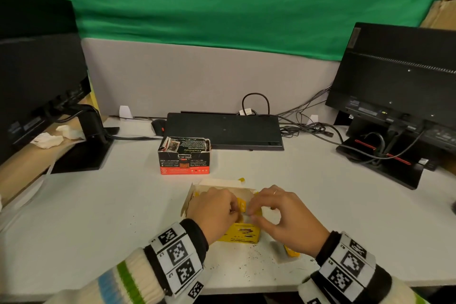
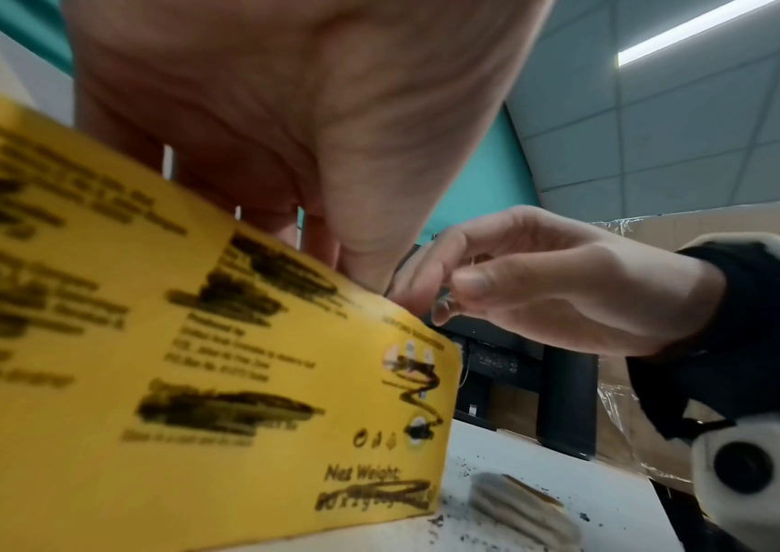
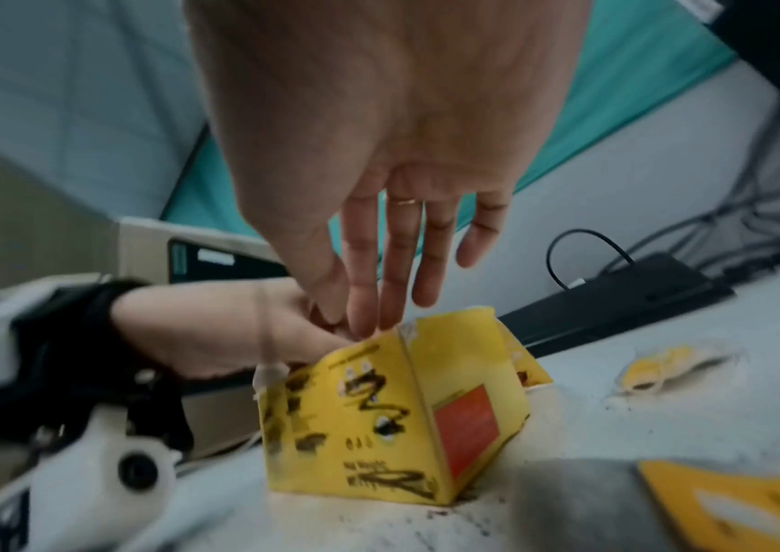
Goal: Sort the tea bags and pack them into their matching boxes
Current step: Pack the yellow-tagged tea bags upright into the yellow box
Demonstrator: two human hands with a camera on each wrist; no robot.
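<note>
An open yellow tea box (image 1: 243,234) (image 2: 190,373) (image 3: 364,429) stands on the white desk in front of me, its flap folded back. Both hands reach into its top. My left hand (image 1: 233,210) (image 2: 322,239) curls into the opening around yellow tea bags (image 1: 241,205); its fingertips are hidden behind the box wall. My right hand (image 1: 251,215) (image 2: 445,302) (image 3: 359,325) pinches a yellow bag between thumb and forefinger at the box's rim. A black-and-red tea box (image 1: 183,158) stands open farther back. A loose yellow tea bag (image 1: 291,252) (image 3: 733,504) lies under my right wrist.
A black keyboard (image 1: 223,131) and mouse (image 1: 158,126) lie behind the boxes. Monitors stand at left (image 1: 37,81) and right (image 1: 394,76), with tangled cables (image 1: 308,126) between. Loose tea specks (image 1: 246,266) dot the desk by the front edge. A torn yellow wrapper (image 3: 657,368) lies right of the box.
</note>
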